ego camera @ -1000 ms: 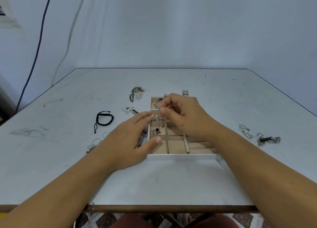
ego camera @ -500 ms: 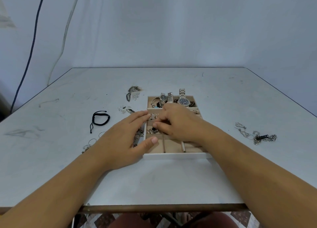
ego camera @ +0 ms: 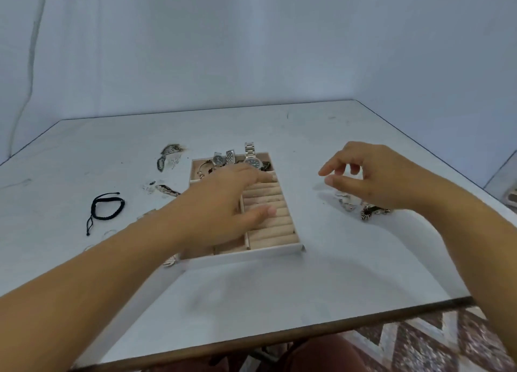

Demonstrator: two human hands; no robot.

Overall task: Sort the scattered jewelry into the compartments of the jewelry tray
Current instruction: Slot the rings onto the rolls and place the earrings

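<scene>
A white jewelry tray [ego camera: 251, 255] with beige compartments and ring rolls sits mid-table. Watches [ego camera: 251, 159] and a bangle fill its far compartment. My left hand [ego camera: 223, 206] lies flat over the tray's left compartments, fingers straight, hiding them. My right hand [ego camera: 372, 175] hovers to the right of the tray, fingers loosely curled and holding nothing, just above a heap of silver chains [ego camera: 366, 209] on the table. A black cord bracelet [ego camera: 107, 205] lies at the left. Small silver pieces [ego camera: 166, 189] and a patterned piece [ego camera: 170, 154] lie left of the tray.
The white table's near edge [ego camera: 307, 335] runs across the bottom, its right edge [ego camera: 447, 159] slants past my right forearm. Thin rings [ego camera: 109, 233] lie by my left forearm. A white wall stands behind the table.
My right hand left the tray and moved right, over the chains on the table. My left hand slid from the tray's left edge onto its compartments. The camera view shifted left.
</scene>
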